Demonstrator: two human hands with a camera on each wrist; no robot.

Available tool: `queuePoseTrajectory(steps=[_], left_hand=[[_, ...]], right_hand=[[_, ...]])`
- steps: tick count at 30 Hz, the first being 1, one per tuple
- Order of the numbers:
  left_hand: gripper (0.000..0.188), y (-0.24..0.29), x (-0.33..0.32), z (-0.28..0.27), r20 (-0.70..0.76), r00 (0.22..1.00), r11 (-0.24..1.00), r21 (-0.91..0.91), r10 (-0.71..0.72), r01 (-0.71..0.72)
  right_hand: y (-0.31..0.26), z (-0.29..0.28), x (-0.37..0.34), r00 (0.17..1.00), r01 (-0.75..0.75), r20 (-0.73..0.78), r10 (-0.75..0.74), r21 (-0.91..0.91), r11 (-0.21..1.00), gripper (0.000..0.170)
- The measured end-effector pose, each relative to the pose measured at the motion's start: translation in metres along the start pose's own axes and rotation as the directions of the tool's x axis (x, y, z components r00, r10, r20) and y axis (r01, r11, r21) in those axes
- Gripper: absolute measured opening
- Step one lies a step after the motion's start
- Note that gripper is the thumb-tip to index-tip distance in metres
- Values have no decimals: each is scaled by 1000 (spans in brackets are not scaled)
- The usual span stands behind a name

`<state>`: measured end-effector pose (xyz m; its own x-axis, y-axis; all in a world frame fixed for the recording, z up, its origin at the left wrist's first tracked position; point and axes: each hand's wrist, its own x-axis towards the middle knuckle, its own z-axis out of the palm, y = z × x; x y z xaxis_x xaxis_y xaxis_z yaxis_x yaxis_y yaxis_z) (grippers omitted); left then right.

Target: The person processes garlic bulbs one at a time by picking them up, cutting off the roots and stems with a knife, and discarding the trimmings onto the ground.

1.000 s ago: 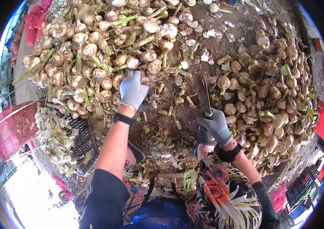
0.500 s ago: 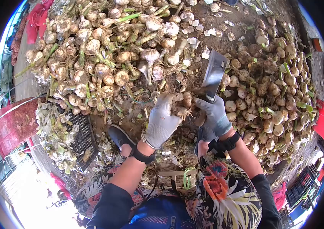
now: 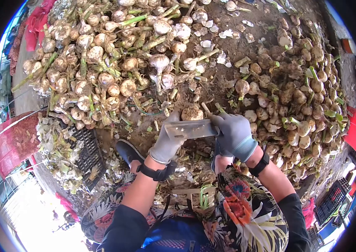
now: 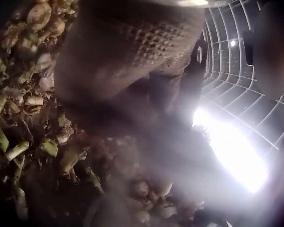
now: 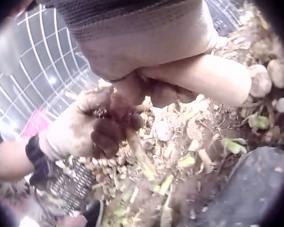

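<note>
My gloved left hand [image 3: 165, 140] holds a garlic bulb [image 3: 192, 112] in front of my knees, its root side turned up in the head view. A stem [image 5: 141, 156] hangs below that hand in the right wrist view. In my gloved right hand [image 3: 236, 133] I grip a cleaver by its pale rounded handle [image 5: 208, 79]. The broad cleaver blade [image 3: 195, 129] lies flat across the front of the left hand, close beside the bulb, and covers part of the left fingers. The left glove [image 4: 128, 52] fills the upper left wrist view, which is dark and blurred.
A heap of garlic with long stems [image 3: 98, 54] spreads at the left. Trimmed bulbs [image 3: 299, 101] pile at the right. Cut stem pieces [image 5: 165, 184] and husks litter the ground between. A black crate [image 3: 87, 155] lies left of my shoe [image 3: 128, 152].
My left hand has come back from the left heap with a garlic bulb. The cleaver has swung from pointing away to lying across the left hand, beside the bulb.
</note>
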<state>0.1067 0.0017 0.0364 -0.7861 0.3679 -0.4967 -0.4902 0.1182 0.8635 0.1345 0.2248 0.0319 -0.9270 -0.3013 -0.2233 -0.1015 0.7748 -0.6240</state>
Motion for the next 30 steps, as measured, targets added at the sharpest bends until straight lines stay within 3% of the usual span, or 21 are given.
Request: queuePoseTrajectory(steps=[2, 4, 8, 10, 11, 12, 14, 15, 16, 20, 22, 23, 25, 26, 28, 29, 30], left_hand=[[49, -15, -4, -4, -13, 999, 999, 20, 36, -36], [49, -22, -4, -7, -72, 997, 959, 282, 28, -6], [50, -22, -5, -4, -42, 998, 974, 222, 46, -36], [53, -13, 5, 4, 2, 999, 991, 126, 38, -38], [53, -9, 4, 5, 2, 999, 991, 125, 40, -40], [49, -5, 3, 6, 22, 998, 994, 92, 62, -64], [45, -7, -1, 5, 45, 996, 995, 59, 82, -85], [51, -14, -3, 4, -3, 1000, 1000, -3, 8, -8], [57, -20, -6, 3, -47, 996, 995, -70, -70, 67], [59, -31, -10, 2, -84, 995, 995, -92, -51, 43], [62, -27, -6, 1, -69, 991, 931, 340, -112, 129], [62, -24, -8, 3, -68, 991, 932, 339, -112, 128], [65, -20, -13, 10, -81, 992, 991, -100, -102, 93], [65, -24, -15, 9, -76, 991, 990, -101, -111, 103], [72, -33, -14, 4, -108, 993, 976, 218, 55, -30], [72, -35, -14, 0, -108, 993, 975, 219, 55, -30], [67, -34, -12, -3, 56, 946, 677, 685, 319, -268]], right_hand=[[-1, 5, -1, 999, 9, -41, -10, -37, 999, 28], [-4, 4, 0, 1000, -13, -10, 12, -71, 997, 27], [-4, 12, -2, 997, 25, -76, -31, -76, 997, 29], [-2, 16, -1, 962, -103, -202, 184, 357, 928, 30], [-3, 17, 1, 949, -119, -216, 230, 432, 894, 31], [-2, 16, 1, 948, -120, -217, 231, 430, 895, 31], [-2, 12, 0, 990, -11, -143, 19, 56, 998, 28], [-6, 9, -1, 996, 16, -90, -18, -20, 1000, 24], [-6, 12, -3, 996, 15, -89, -17, -20, 1000, 24], [-6, 16, -4, 999, 6, -50, -9, -53, 999, 22], [-3, 17, -3, 999, 19, -35, -20, -45, 999, 23], [0, 21, -3, 999, 14, -46, -15, -21, 1000, 24], [3, 23, -1, 998, 7, -60, -6, 4, 1000, 25], [1, 24, -2, 998, 5, -64, -3, 25, 1000, 31], [-3, 23, -3, 997, 10, -71, -7, 44, 999, 37], [-7, 22, -6, 998, -20, -52, 22, 48, 999, 36], [-9, 21, -8, 998, -53, -32, 55, 50, 997, 36]])
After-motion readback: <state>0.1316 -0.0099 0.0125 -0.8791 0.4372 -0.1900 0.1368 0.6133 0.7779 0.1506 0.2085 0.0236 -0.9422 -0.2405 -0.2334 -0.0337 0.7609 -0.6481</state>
